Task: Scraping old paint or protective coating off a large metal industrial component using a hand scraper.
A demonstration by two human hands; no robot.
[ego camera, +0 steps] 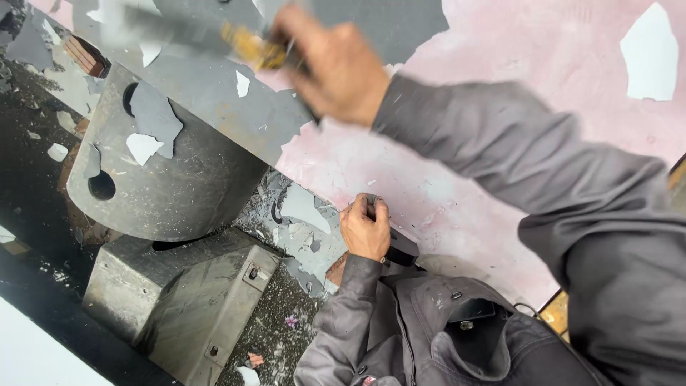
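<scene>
- Wall [500, 64] fills the upper and right part of view; flakes of paint [649, 51] cling to it.
- Right hand [332, 64] at top centre against the wall, holding a scraper [214, 39] that points left.
- Left hand [366, 229] lower, near centre, touching the wall.
- Curved metal guard [164, 171] left of both hands, sitting on a metal box [179, 300].
- Loose flakes [304, 221] lie between the guard and the left hand.

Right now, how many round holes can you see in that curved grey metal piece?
2. One hole sits near the top edge of the curved grey metal piece, partly covered by a paint flake; the other hole is lower left. More may be hidden around its far side.
</scene>
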